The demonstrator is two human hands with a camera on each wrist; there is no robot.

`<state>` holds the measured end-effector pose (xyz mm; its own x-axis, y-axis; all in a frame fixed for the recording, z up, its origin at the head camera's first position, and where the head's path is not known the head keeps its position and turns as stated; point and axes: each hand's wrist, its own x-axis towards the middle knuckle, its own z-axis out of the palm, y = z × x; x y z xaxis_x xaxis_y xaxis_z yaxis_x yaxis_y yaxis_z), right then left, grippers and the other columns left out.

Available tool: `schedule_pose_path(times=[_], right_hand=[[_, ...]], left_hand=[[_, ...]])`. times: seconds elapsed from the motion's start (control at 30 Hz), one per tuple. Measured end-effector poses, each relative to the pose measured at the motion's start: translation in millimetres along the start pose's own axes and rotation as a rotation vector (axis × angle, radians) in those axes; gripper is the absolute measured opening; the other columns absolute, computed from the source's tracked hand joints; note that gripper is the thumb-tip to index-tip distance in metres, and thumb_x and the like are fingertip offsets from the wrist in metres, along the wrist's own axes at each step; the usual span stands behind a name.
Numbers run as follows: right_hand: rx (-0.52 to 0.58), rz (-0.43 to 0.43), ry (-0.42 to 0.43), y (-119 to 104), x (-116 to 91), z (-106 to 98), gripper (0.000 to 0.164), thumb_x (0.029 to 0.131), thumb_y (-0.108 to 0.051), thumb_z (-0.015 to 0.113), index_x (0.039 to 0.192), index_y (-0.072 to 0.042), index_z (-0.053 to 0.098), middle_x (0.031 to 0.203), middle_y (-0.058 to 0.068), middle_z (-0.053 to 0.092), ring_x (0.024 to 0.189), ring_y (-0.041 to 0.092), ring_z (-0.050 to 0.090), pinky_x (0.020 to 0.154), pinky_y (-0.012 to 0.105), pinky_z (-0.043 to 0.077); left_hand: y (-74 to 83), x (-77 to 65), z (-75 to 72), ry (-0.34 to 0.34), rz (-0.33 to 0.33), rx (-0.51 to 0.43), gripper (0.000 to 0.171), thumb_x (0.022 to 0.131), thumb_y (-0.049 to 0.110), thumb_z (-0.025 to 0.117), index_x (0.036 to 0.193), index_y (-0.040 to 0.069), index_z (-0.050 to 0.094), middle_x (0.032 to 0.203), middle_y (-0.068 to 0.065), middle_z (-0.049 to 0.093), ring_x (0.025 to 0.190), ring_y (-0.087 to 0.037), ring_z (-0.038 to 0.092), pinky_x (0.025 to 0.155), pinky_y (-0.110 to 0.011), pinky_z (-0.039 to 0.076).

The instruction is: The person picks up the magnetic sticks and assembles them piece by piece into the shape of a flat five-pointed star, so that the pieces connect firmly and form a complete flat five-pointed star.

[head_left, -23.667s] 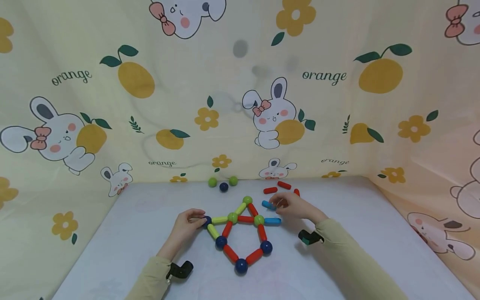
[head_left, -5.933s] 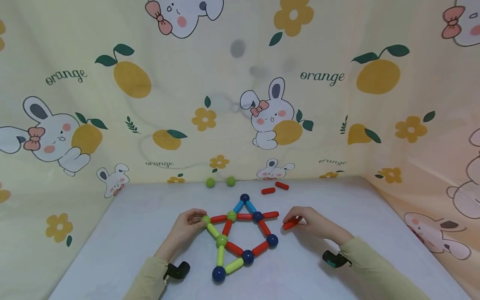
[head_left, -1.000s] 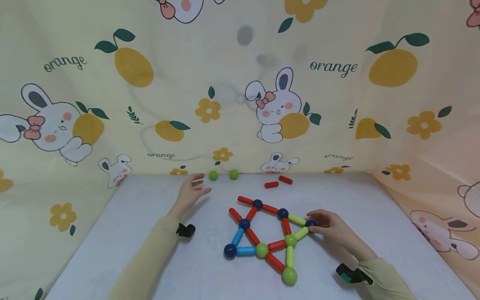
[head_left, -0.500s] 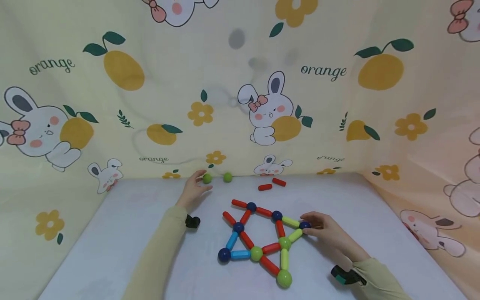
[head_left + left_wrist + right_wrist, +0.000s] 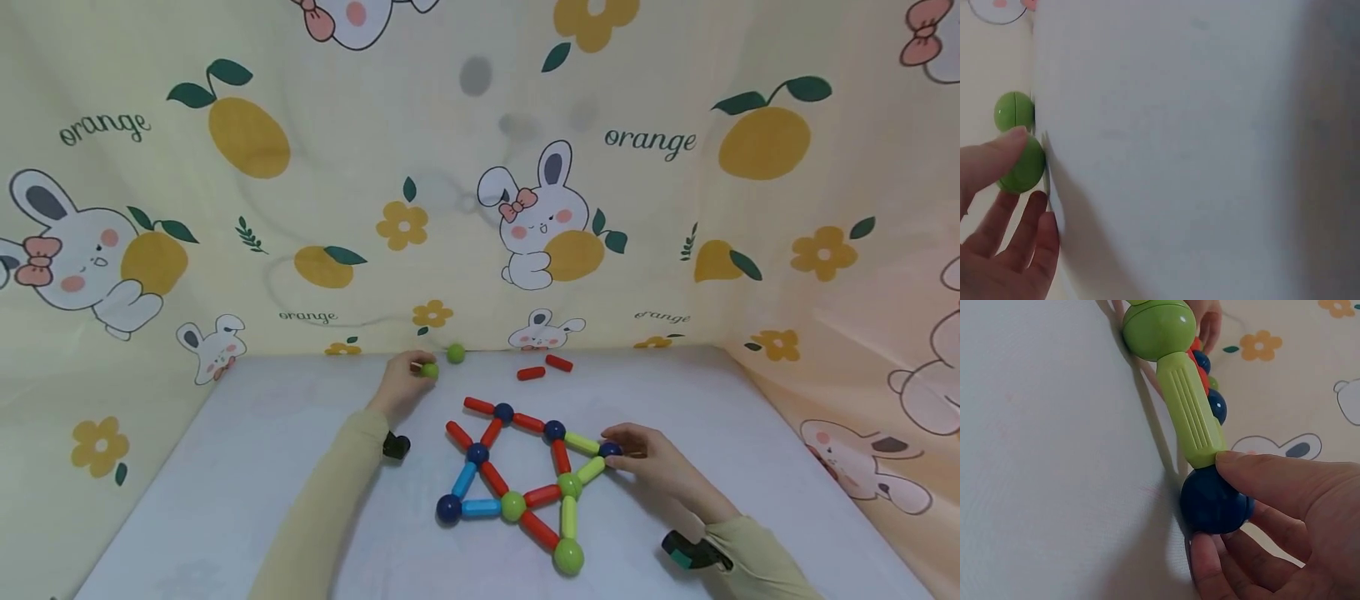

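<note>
My left hand (image 5: 400, 386) pinches a green ball (image 5: 1024, 167) between thumb and fingers near the table's back edge. A second green ball (image 5: 455, 353) sits just beyond it. My right hand (image 5: 660, 468) holds the dark blue ball (image 5: 1213, 501) at the right corner of a flat ball-and-rod building set figure. A yellow-green rod (image 5: 1191, 412) runs from that ball to a green ball (image 5: 1160, 330). The figure has a red-sided ring, a blue-rod triangle at its left with a dark blue ball (image 5: 449, 508), and yellow-green triangles at its right. A red rod (image 5: 458, 434) juts out from its upper left, free-ended, and another red rod (image 5: 478, 405) does likewise.
Two loose red rods, the left rod (image 5: 531, 373) and the right rod (image 5: 559, 363), lie near the back edge of the white table (image 5: 247, 500). A patterned cloth (image 5: 337, 150) hangs behind and along the sides.
My left hand has closed on the left green ball and drawn it slightly rightward and nearer. My right hand stays on the corner ball. Since the oldest frames, the figure has grown and been turned.
</note>
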<state>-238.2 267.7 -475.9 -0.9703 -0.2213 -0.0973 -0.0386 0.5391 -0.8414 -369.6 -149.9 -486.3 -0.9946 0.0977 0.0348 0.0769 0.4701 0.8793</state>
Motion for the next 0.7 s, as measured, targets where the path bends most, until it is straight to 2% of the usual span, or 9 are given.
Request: schedule_pose_path(times=[0.17, 0.33, 0.43, 0.53, 0.7], right_hand=[[0.005, 0.0, 0.009, 3.2, 0.8, 0.0, 0.044, 0.085, -0.016, 0.073, 0.123, 0.0, 0.058, 0.116, 0.011, 0.062, 0.101, 0.024, 0.059, 0.088, 0.039, 0.051], [-0.009, -0.007, 0.011, 0.5, -1.3, 2.1, 0.044, 0.085, -0.016, 0.073, 0.123, 0.001, 0.058, 0.116, 0.012, 0.062, 0.101, 0.025, 0.059, 0.088, 0.04, 0.051], [-0.014, -0.006, 0.019, -2.3, -3.4, 2.5, 0.043, 0.085, -0.015, 0.073, 0.123, 0.001, 0.058, 0.116, 0.012, 0.062, 0.101, 0.025, 0.059, 0.088, 0.041, 0.051], [-0.021, -0.002, 0.024, -3.1, -4.6, 2.4, 0.044, 0.086, -0.016, 0.073, 0.123, 0.0, 0.058, 0.117, 0.012, 0.062, 0.102, 0.025, 0.058, 0.089, 0.042, 0.05], [-0.022, -0.011, 0.019, -0.7, -4.1, 2.6, 0.044, 0.086, -0.018, 0.073, 0.124, -0.001, 0.058, 0.118, 0.012, 0.061, 0.103, 0.025, 0.058, 0.09, 0.042, 0.049]], left_hand=[[2.6, -2.7, 1.7, 0.023, 0.004, 0.008, 0.038, 0.085, 0.002, 0.07, 0.121, 0.005, 0.061, 0.116, -0.007, 0.057, 0.101, -0.025, 0.053, 0.089, -0.037, 0.048], [2.3, -8.6, -3.3, 0.064, 0.009, -0.014, 0.041, 0.085, 0.007, 0.071, 0.124, 0.003, 0.059, 0.119, -0.011, 0.058, 0.105, -0.027, 0.055, 0.091, -0.038, 0.048], [4.3, -15.8, -6.0, 0.07, -0.002, -0.051, 0.04, 0.087, 0.008, 0.07, 0.124, 0.0, 0.058, 0.12, -0.015, 0.058, 0.102, -0.027, 0.058, 0.089, -0.037, 0.05], [7.2, -27.4, -6.6, 0.044, -0.047, -0.129, 0.037, 0.088, 0.008, 0.069, 0.123, -0.002, 0.059, 0.119, -0.017, 0.057, 0.096, -0.025, 0.06, 0.082, -0.033, 0.054], [6.1, -49.6, -1.0, -0.052, -0.127, -0.287, 0.035, 0.092, 0.008, 0.063, 0.124, -0.004, 0.056, 0.112, -0.018, 0.059, 0.089, -0.022, 0.065, 0.078, -0.031, 0.056]])
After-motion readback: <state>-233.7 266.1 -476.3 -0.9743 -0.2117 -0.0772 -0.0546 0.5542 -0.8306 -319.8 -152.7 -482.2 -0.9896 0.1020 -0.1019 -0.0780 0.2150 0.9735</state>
